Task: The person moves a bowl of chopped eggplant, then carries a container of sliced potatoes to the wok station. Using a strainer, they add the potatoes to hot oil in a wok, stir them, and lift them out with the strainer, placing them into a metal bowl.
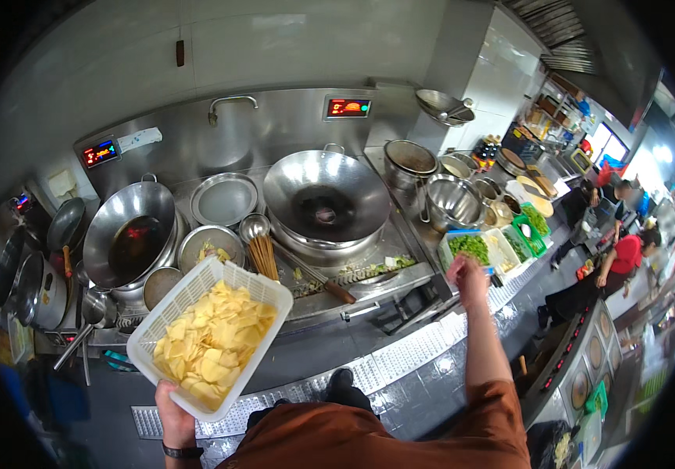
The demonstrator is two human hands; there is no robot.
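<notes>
My left hand [174,407] grips the near lower corner of a white plastic basket [144,334], holding it tilted in front of the stove. Thin yellow slices that look like potato [217,337] fill much of the basket. My right hand [468,278] reaches out to the right, beside a clear tub of chopped green herbs [468,247]. Its fingers are blurred, so whether they hold anything is unclear. A large wok [326,170] with a little dark liquid sits on the burner ahead. To its left, a second wok [144,211] holds dark liquid.
Between the woks lie a steel ladle [254,225], a bamboo wok brush [264,258] and a metal bowl [211,243] with scraps. A faucet [232,101] juts from the backsplash. Steel bowls [453,199] stand right. A person in red [625,261] and others are farther right.
</notes>
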